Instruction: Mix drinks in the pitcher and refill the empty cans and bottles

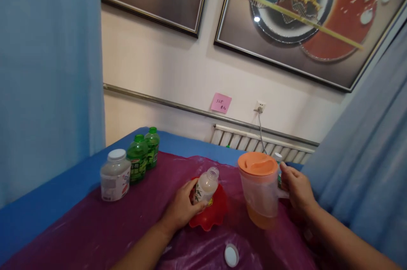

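Observation:
My left hand (pixel 182 206) is wrapped round a small clear bottle (pixel 206 185) with a leaf print and an uncapped mouth. The bottle leans to the right over a red scalloped dish (pixel 211 215). My right hand (pixel 297 187) grips the handle of a translucent pitcher (pixel 260 198) with an orange lid (pixel 257 164). Some yellowish liquid shows low in the pitcher, which is to the right of the dish. A white cap (pixel 231 255) lies on the purple sheet nearer to me.
At the left stand a wide white-lidded jar (pixel 115 176) and two green bottles (pixel 137 160). Another white-capped bottle (pixel 277 158) is partly hidden behind the pitcher. A purple plastic sheet (pixel 143 215) covers the blue surface (pixel 76 176). Blue curtains (pixel 47 70) hang at both sides.

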The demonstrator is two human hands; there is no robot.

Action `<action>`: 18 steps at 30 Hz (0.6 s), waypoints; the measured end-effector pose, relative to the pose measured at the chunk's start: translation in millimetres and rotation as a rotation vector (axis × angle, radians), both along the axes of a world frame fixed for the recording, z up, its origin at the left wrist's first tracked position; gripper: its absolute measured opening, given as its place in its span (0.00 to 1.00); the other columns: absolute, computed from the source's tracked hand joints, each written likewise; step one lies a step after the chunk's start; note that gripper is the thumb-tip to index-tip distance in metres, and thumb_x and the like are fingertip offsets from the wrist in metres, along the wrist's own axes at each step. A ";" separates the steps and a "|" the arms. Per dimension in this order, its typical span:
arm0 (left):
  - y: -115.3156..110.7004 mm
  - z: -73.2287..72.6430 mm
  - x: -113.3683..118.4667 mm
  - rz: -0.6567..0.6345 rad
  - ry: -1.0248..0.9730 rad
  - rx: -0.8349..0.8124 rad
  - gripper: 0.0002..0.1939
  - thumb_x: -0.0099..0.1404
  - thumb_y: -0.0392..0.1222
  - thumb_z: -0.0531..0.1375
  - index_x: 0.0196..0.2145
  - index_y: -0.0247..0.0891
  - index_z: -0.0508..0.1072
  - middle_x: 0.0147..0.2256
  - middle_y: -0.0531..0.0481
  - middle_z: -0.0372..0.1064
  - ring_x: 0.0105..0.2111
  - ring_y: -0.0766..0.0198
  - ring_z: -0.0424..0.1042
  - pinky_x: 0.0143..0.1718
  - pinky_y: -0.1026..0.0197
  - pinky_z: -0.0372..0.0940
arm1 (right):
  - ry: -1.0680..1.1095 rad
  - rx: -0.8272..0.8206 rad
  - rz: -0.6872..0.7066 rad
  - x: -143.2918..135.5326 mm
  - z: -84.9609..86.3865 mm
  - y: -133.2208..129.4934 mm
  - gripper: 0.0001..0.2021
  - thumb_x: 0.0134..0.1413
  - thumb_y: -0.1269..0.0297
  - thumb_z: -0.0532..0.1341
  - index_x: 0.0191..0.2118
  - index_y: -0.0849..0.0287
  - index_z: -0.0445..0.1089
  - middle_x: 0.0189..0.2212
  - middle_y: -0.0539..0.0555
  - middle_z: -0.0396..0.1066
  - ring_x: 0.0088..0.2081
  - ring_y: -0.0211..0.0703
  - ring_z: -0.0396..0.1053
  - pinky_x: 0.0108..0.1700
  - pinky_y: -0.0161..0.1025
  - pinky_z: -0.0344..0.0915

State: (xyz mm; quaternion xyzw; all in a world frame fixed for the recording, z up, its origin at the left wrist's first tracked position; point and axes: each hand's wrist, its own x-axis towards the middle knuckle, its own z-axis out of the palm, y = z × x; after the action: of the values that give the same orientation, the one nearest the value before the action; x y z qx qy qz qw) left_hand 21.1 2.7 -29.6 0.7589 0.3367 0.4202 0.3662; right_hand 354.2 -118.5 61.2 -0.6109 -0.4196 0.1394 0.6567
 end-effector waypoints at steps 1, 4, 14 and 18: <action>0.0 0.1 0.0 -0.007 0.002 0.006 0.31 0.52 0.41 0.69 0.54 0.41 0.73 0.53 0.45 0.75 0.53 0.49 0.74 0.56 0.50 0.67 | 0.002 -0.025 0.020 -1.6 9.9 3.4 0.29 0.48 0.35 0.66 0.20 0.55 0.58 0.14 0.41 0.52 0.16 0.32 0.48 0.18 0.33 0.48; -0.3 0.3 -0.4 -0.016 -0.001 0.016 0.32 0.51 0.41 0.70 0.55 0.41 0.73 0.54 0.44 0.75 0.54 0.48 0.73 0.57 0.49 0.66 | -0.080 -0.083 0.053 -6.3 34.3 14.8 0.30 0.46 0.33 0.66 0.19 0.54 0.57 0.13 0.42 0.51 0.16 0.32 0.46 0.18 0.33 0.45; -3.2 -1.7 -1.1 -0.034 -0.016 0.006 0.33 0.50 0.37 0.70 0.55 0.41 0.72 0.53 0.45 0.75 0.53 0.50 0.73 0.57 0.51 0.65 | -0.382 -0.181 0.135 -19.6 75.2 40.9 0.32 0.43 0.30 0.64 0.18 0.53 0.53 0.15 0.42 0.47 0.19 0.33 0.46 0.21 0.34 0.46; -1.0 -6.7 0.0 -0.033 -0.009 0.022 0.33 0.50 0.38 0.70 0.55 0.42 0.72 0.53 0.44 0.74 0.54 0.49 0.72 0.58 0.50 0.64 | -0.478 -0.207 0.146 -25.9 87.3 45.7 0.32 0.44 0.29 0.63 0.17 0.53 0.54 0.14 0.43 0.48 0.19 0.34 0.48 0.21 0.34 0.48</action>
State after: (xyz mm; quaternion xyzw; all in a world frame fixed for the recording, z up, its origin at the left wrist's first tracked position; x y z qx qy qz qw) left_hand 21.1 1.7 -36.3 0.7665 0.3179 0.4212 0.3661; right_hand 328.3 -72.8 148.4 -0.6585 -0.5893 0.0805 0.4611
